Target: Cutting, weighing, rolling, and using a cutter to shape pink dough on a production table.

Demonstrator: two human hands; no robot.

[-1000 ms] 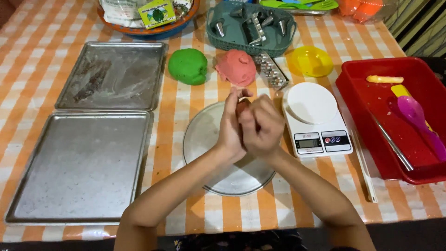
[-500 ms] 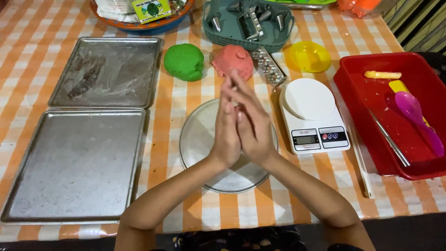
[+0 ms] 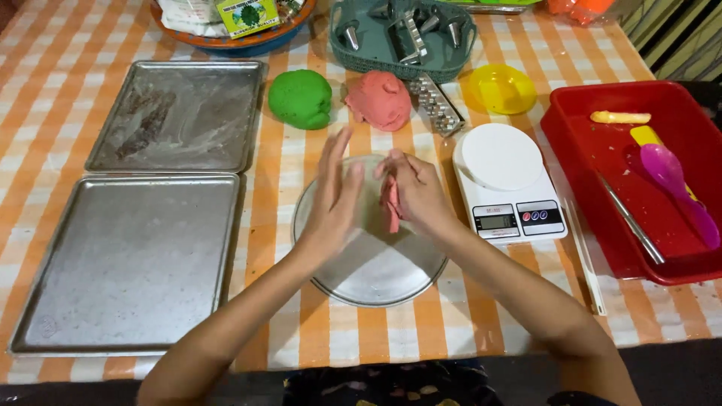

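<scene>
A flattened piece of pink dough [image 3: 392, 207] rests against the palm of my right hand [image 3: 416, 194], held above a round metal plate [image 3: 376, 267]. My left hand [image 3: 335, 197] is a little to the left of it, open with fingers spread, palm facing the dough and not touching it. Behind the plate lie a green dough ball [image 3: 301, 98] and a larger pink dough lump [image 3: 378, 99].
Two metal baking trays [image 3: 128, 263] [image 3: 177, 113] lie at the left. A white kitchen scale [image 3: 508, 184] stands right of the plate, a red tub [image 3: 639, 177] with utensils beyond it. A yellow bowl [image 3: 500, 89], a teal basket of metal cutters [image 3: 402, 34] and an orange bowl [image 3: 226, 30] stand at the back.
My palms were pressed together around the dough. They have now parted: the left hand moved away to the left and the flattened pink piece stays on the right hand.
</scene>
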